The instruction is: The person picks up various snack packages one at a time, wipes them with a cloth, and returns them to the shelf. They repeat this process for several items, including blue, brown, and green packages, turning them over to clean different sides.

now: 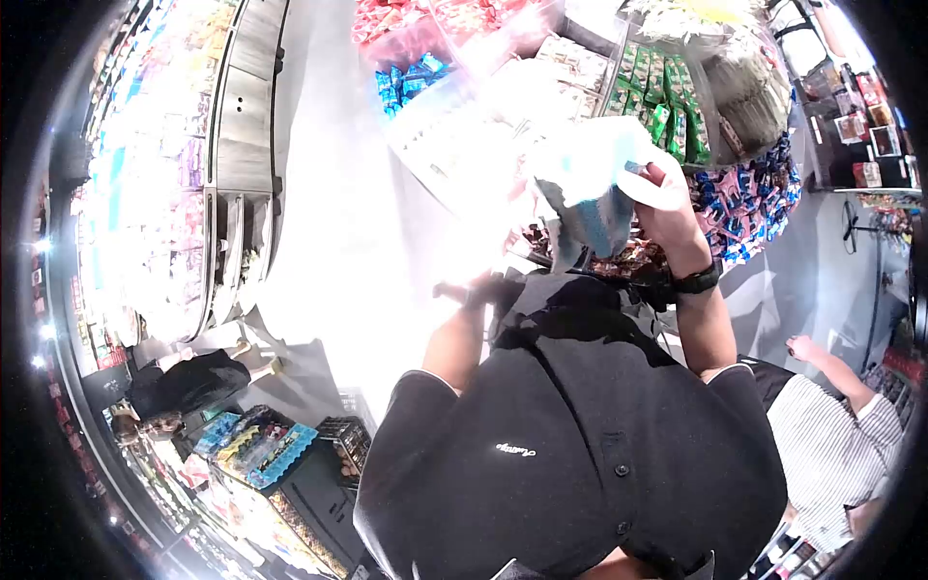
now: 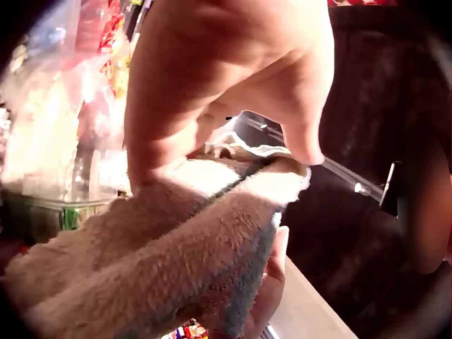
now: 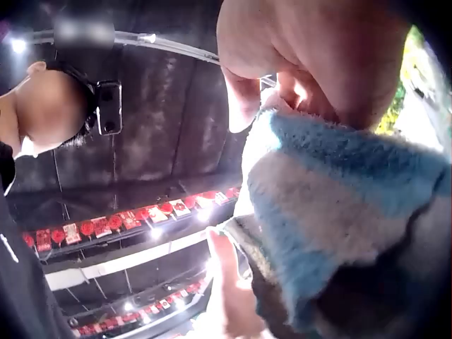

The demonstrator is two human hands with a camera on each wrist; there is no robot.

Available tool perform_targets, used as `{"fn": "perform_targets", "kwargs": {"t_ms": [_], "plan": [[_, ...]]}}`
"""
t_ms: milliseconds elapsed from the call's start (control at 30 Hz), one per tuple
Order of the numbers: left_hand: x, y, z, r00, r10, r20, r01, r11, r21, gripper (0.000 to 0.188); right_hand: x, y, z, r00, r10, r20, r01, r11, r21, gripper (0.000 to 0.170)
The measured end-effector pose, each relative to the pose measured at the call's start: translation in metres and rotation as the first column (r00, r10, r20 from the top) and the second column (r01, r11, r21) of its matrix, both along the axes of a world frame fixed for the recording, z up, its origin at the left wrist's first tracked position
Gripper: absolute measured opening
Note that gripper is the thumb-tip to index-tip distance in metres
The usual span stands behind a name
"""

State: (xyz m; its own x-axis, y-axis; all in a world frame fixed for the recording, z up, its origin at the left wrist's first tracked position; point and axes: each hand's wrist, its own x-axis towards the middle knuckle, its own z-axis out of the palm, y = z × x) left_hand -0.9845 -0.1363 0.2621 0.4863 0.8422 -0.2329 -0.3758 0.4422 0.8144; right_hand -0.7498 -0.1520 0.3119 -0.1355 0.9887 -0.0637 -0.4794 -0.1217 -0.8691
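Between both hands is a fluffy blue-and-white cloth (image 1: 594, 217), folded and hanging in loose layers in front of the chest. My right hand (image 1: 665, 201) pinches its right edge, thumb and fingers curled over the top in the right wrist view. Glare swallows most of my left hand in the head view; the left wrist view shows this hand (image 2: 226, 63) gripping the other end of the cloth (image 2: 176, 247) between fingers and thumb. Part of the right hand shows below the cloth there.
Bins of wrapped sweets stand just ahead, with green packets (image 1: 667, 92), blue packets (image 1: 411, 82) and blue-pink ones (image 1: 749, 198). Lit shelves (image 1: 184, 174) line the left side. A person in a striped shirt (image 1: 841, 454) is close on the right. A snack display (image 1: 256, 445) stands at lower left.
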Motion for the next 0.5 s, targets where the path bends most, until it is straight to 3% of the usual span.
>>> {"fn": "perform_targets", "kwargs": {"t_ms": [33, 100, 133, 167, 200, 233, 300, 367, 400, 500], "plan": [[0.002, 0.008, 0.004, 0.975, 0.011, -0.22, -0.019, 0.999, -0.038, 0.064, 0.001, 0.0, 0.005, 0.996, 0.045, 0.074, -0.049, 0.997, 0.057, 0.038], [0.018, 0.009, 0.025, 0.941, 0.331, -0.072, -0.323, 0.941, 0.104, 0.055, 0.002, -0.001, 0.011, 0.966, 0.122, 0.227, -0.16, 0.975, 0.157, 0.045], [0.02, 0.005, 0.044, 0.905, 0.392, -0.165, -0.331, 0.892, 0.308, 0.059, 0.006, -0.001, 0.009, 0.931, 0.128, 0.343, -0.191, 0.969, 0.154, 0.043], [0.018, 0.008, 0.052, 0.867, 0.381, -0.321, -0.148, 0.812, 0.564, 0.065, 0.01, 0.0, 0.008, 0.898, 0.141, 0.416, -0.238, 0.953, 0.189, 0.042], [0.015, 0.011, 0.059, 0.79, 0.407, -0.46, 0.086, 0.669, 0.739, 0.072, 0.013, 0.002, 0.007, 0.861, 0.15, 0.486, -0.286, 0.933, 0.219, 0.042], [0.013, 0.011, 0.061, 0.682, 0.466, -0.564, 0.34, 0.48, 0.808, 0.078, 0.014, 0.002, 0.006, 0.819, 0.155, 0.553, -0.337, 0.91, 0.243, 0.041], [0.021, 0.021, 0.053, 0.709, 0.365, -0.603, 0.453, 0.421, 0.786, 0.077, 0.012, 0.004, 0.012, 0.772, 0.121, 0.624, -0.349, 0.901, 0.257, 0.029], [0.032, 0.027, 0.06, 0.78, 0.204, -0.592, 0.448, 0.477, 0.756, 0.073, 0.013, 0.008, 0.019, 0.7, 0.117, 0.705, -0.389, 0.89, 0.238, 0.025], [0.035, 0.028, 0.054, 0.765, 0.284, -0.578, 0.425, 0.451, 0.784, 0.061, 0.01, 0.007, 0.024, 0.691, 0.07, 0.719, -0.356, 0.899, 0.255, 0.02], [0.037, 0.035, 0.055, 0.795, 0.103, -0.597, 0.401, 0.65, 0.646, 0.052, 0.006, 0.005, 0.024, 0.645, 0.007, 0.764, -0.331, 0.904, 0.271, 0.021]]}}
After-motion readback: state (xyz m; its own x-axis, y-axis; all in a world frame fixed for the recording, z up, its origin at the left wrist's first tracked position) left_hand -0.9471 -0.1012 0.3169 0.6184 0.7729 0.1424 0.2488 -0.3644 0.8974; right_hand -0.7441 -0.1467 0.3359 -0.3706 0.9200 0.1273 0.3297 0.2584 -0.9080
